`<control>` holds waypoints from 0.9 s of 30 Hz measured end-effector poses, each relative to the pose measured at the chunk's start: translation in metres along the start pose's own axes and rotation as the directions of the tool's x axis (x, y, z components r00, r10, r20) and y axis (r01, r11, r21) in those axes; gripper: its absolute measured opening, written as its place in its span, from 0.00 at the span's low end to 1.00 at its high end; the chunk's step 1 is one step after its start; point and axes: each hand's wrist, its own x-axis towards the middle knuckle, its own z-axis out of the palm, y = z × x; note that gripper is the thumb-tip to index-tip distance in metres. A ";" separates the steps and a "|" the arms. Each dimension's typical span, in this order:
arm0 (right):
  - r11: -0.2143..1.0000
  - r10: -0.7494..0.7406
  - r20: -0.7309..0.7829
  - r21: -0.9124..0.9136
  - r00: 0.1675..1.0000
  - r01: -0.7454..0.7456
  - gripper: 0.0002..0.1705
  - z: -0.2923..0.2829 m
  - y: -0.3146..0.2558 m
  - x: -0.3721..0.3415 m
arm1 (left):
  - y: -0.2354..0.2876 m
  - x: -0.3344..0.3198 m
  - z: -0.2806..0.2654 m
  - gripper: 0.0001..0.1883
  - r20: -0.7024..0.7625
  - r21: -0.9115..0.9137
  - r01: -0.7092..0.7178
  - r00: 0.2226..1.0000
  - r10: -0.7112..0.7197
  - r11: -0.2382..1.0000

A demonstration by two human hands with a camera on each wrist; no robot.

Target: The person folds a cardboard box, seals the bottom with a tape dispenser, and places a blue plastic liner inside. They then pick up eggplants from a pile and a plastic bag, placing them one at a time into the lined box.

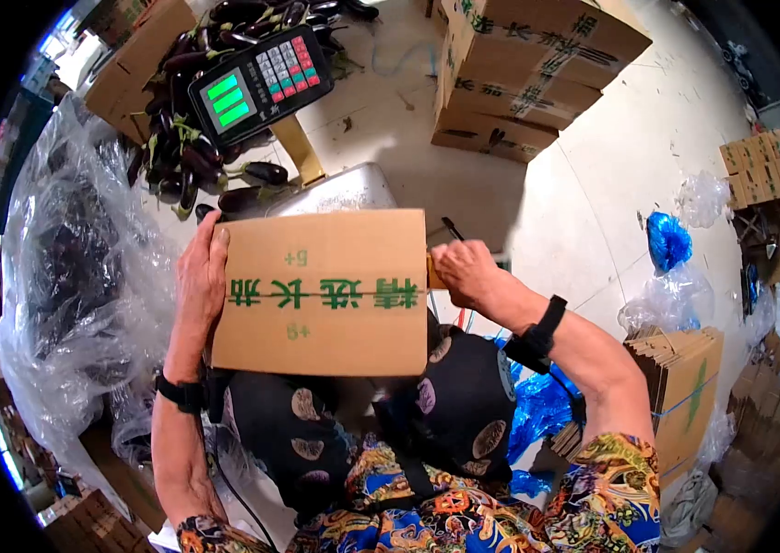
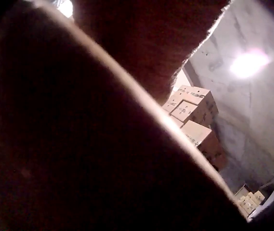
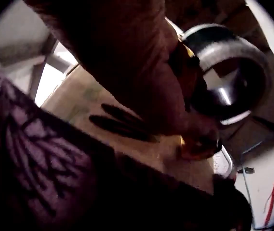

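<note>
A cardboard box (image 1: 325, 249) with green printing lies over the person's lap, its printed face up in the head view. My left hand (image 1: 198, 272) holds the box along its left side, fingertips near the far corner. At the box's right end, my right hand (image 1: 475, 274) grips a tape dispenser, mostly covered by the fingers. Its orange-yellow handle (image 3: 197, 148) and a large tape roll (image 3: 211, 36) show in the right wrist view. Dark skin or cardboard fills most of the left wrist view, so the left fingers are hidden there.
A scale with a lit keypad display (image 1: 261, 83) and metal platform (image 1: 344, 192) stands beyond the box, beside piled eggplants (image 1: 201, 166). Stacked cartons (image 1: 537, 83) are at the far right. Plastic sheeting (image 1: 86, 258) lies left; flattened cartons (image 1: 685, 387) stand right.
</note>
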 end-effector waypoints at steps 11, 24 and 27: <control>0.188 0.561 0.306 0.858 0.769 -0.478 0.39 0.205 0.083 -0.092 | -0.003 0.004 0.004 0.25 0.056 -0.032 0.062 0.997 -0.060 0.998; -0.002 0.369 -0.126 0.991 0.921 0.136 0.21 -0.014 0.005 -0.005 | -0.004 0.007 0.006 0.25 0.031 -0.058 0.096 0.995 -0.094 0.994; 0.002 0.296 -0.039 0.999 0.954 0.040 0.21 -0.007 0.014 -0.004 | -0.006 0.003 0.005 0.25 0.010 -0.016 0.049 0.999 -0.049 0.999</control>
